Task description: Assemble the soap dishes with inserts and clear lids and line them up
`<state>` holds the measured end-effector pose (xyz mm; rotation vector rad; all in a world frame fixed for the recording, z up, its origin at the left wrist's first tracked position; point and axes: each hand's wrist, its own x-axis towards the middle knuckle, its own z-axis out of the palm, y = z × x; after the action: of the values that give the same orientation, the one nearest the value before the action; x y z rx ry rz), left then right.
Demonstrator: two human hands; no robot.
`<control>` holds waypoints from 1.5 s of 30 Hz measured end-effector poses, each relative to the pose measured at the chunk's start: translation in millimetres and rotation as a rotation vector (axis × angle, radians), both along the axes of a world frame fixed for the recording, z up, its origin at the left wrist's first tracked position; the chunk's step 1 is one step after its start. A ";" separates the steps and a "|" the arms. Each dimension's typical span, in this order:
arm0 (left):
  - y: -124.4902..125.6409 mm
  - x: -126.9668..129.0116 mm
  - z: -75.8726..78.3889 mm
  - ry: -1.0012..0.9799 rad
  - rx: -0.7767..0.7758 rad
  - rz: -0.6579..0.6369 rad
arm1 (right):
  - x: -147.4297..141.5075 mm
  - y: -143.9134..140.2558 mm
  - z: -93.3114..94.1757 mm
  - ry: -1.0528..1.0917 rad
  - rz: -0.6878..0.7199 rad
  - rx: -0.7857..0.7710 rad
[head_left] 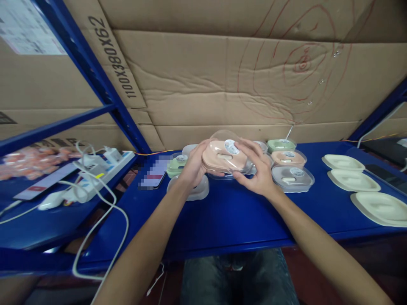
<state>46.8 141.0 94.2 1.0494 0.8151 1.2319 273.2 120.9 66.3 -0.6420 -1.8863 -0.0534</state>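
Observation:
Between my two hands, a peach-coloured lidded box (219,157) under a clear plastic cover is held up over the blue shelf, tilted toward me. A round white sticker (232,147) sits on its cover. My left hand (195,164) wraps round its left side, with fingertips showing underneath. On the right side, my right hand (257,169) grips it, fingers on the cover near the sticker and thumb at the lower edge. Behind and below the hands lie other covered boxes, partly hidden, among them a green box (174,166) and a translucent tray (199,190) by my left wrist.
To the right stand covered boxes in green (281,145), peach (288,158) and grey (292,178). Several cream trays (381,207) line the far right. A phone (154,173) lies left, near a power strip (104,173) with a hanging white cable (125,228). Cardboard (190,63) walls the back.

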 end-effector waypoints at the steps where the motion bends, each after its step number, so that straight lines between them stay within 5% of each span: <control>1: -1.0 0.8 1.0 0.005 -0.036 -0.048 | -1.7 -0.8 -0.9 -0.022 0.011 -0.008; 12: -4.3 -1.8 7.7 0.060 -0.092 -0.205 | 0.1 0.5 -2.3 -0.101 0.113 -0.070; 32: -8.6 -3.8 2.9 0.139 0.053 -0.117 | -3.3 4.2 -4.7 -0.065 0.230 -0.120; 38: -6.1 -2.8 -0.4 0.095 0.121 -0.050 | -13.2 13.2 -12.7 0.331 0.167 -0.496; 41: -6.8 -3.2 0.4 0.099 0.154 -0.010 | -13.8 17.6 -13.8 0.478 0.259 -0.732; 45: -6.8 -10.6 4.2 0.123 0.164 -0.085 | -9.3 16.8 -7.7 0.508 0.309 -0.787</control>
<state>36.3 134.2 98.4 1.2909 0.7645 1.1855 263.8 137.8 58.6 -0.7758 -1.4440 1.0008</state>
